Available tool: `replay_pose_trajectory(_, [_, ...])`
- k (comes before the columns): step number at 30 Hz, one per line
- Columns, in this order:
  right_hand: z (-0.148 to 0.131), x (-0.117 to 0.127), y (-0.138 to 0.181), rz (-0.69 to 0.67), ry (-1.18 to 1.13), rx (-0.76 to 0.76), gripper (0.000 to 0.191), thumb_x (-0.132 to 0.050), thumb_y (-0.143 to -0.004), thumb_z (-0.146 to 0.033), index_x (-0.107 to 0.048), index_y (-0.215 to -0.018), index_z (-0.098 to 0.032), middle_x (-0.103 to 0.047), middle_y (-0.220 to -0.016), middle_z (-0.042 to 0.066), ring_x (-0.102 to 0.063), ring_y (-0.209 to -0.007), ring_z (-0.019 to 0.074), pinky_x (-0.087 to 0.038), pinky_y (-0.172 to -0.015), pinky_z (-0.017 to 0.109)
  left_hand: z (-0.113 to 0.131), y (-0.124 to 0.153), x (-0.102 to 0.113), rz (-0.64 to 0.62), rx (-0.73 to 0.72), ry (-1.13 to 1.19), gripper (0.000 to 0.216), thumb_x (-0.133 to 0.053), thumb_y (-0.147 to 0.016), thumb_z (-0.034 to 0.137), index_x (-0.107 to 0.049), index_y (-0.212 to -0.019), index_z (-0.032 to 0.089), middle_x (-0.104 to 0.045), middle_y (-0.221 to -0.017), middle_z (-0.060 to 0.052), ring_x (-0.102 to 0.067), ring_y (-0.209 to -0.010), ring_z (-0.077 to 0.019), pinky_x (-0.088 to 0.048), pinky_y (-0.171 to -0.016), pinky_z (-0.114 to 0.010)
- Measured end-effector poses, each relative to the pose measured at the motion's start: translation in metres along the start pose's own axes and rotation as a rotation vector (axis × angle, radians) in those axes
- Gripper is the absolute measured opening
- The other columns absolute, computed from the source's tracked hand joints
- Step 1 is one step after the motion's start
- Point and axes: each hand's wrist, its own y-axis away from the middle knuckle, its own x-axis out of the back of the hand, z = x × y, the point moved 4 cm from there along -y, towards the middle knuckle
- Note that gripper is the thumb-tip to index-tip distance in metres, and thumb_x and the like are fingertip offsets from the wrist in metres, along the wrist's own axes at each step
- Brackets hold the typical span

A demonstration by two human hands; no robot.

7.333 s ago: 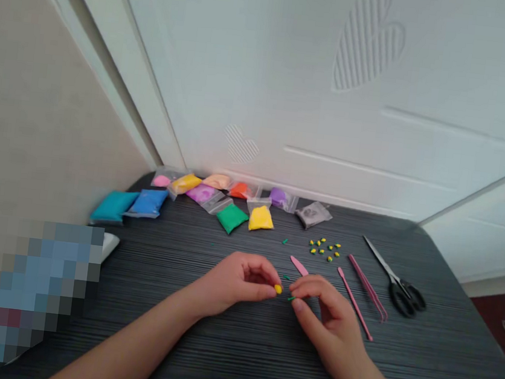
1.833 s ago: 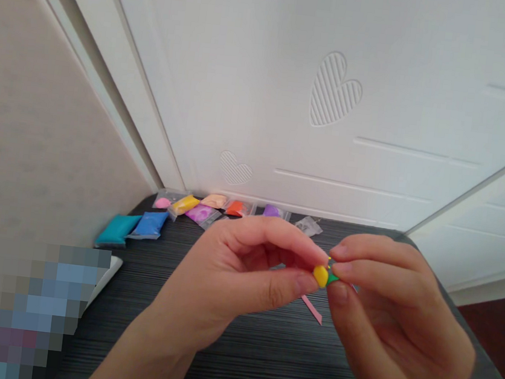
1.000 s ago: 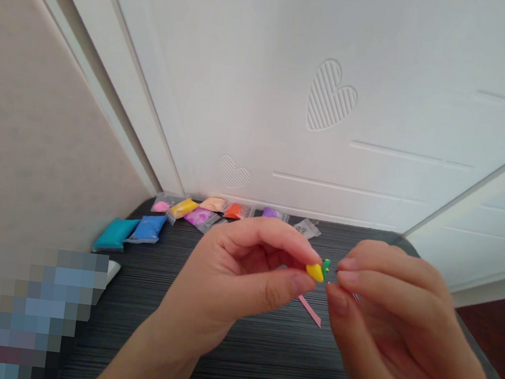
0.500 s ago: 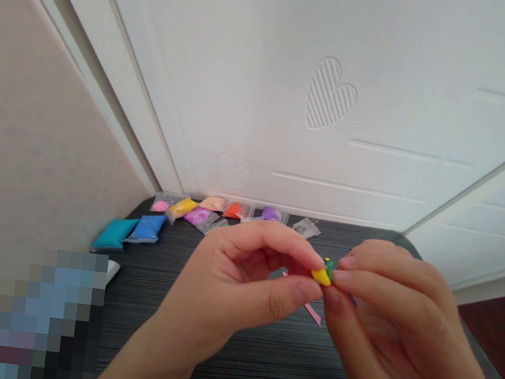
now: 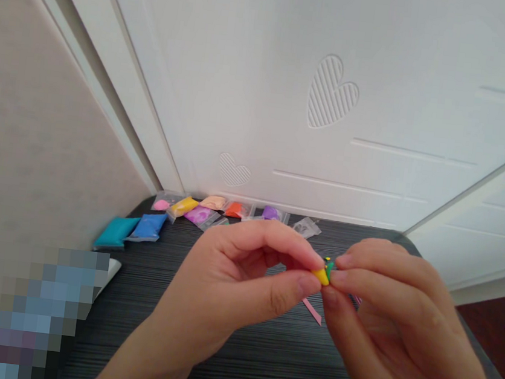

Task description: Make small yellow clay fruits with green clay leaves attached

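Note:
Between my two hands, above the dark table, is a small yellow and green clay piece [image 5: 322,275] with tiny dark and yellow bits on top. My left hand [image 5: 246,280] pinches its yellow side between thumb and index finger. At the green side, the thumb and fingertips of my right hand [image 5: 401,328] are pressed together on the piece. Part of it is hidden by the fingertips. Below the hands lies a flat pink tool [image 5: 312,312], partly covered by my left hand.
Along the table's back edge lie several clay packets, among them a yellow packet [image 5: 183,207], an orange packet [image 5: 234,209] and a purple packet [image 5: 270,213]. Teal [image 5: 116,232] and blue [image 5: 148,227] packets sit at left. A white panel [image 5: 263,93] rises behind the dark table [image 5: 260,361].
Both hands stay almost in place around the clay piece. The fingertips have shifted very slightly, and the yellow part shows a little differently.

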Motion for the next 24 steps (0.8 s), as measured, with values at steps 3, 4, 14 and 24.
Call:
replay_pose_trajectory(3, [0.0005, -0.0003, 0.0002, -0.001, -0.022, -0.010, 0.029, -0.066, -0.062, -0.002, -0.063, -0.088, -0.012, -0.062, -0.089, 0.005, -0.058, -0.080, 0.0159, -0.051, -0.068, 0.032, 0.0007, 0.0003, 0.0003, -0.005, -0.007, -0.010, 0.020, -0.062, -0.073, 0.008, -0.067, -0.087, 0.023, -0.065, -0.080, 0.000, -0.059, -0.076, -0.0100, -0.049, -0.069, -0.019])
replay_pose_trajectory(4, [0.0007, -0.0004, 0.0002, 0.000, -0.033, -0.015, 0.029, -0.066, -0.062, -0.002, -0.062, -0.089, -0.012, -0.062, -0.089, 0.005, -0.058, -0.080, 0.0159, -0.051, -0.067, 0.032, 0.0008, 0.0004, 0.0003, -0.006, -0.008, -0.013, 0.021, -0.062, -0.073, 0.008, -0.067, -0.087, 0.023, -0.065, -0.080, 0.000, -0.059, -0.077, -0.0101, -0.049, -0.069, -0.019])
replay_pose_trajectory(14, [0.0014, -0.0005, 0.0005, 0.000, -0.055, -0.013, 0.029, -0.066, -0.063, -0.001, -0.063, -0.090, -0.012, -0.062, -0.090, 0.006, -0.058, -0.080, 0.0159, -0.051, -0.067, 0.032, 0.0019, 0.0014, 0.0002, 0.004, -0.001, -0.015, 0.021, -0.062, -0.073, 0.008, -0.067, -0.087, 0.023, -0.065, -0.081, 0.001, -0.059, -0.077, -0.0093, -0.049, -0.069, -0.017])
replay_pose_trajectory(24, [0.0023, -0.0026, -0.0006, 0.021, -0.088, 0.044, 0.033, -0.066, -0.061, 0.002, -0.062, -0.090, -0.013, -0.061, -0.085, 0.003, -0.058, -0.077, 0.0150, -0.051, -0.062, 0.032, -0.0019, 0.0018, -0.0026, 0.020, 0.062, 0.099, 0.021, -0.063, -0.073, 0.007, -0.065, -0.088, 0.022, -0.064, -0.083, 0.001, -0.060, -0.077, -0.0074, -0.050, -0.070, -0.014])
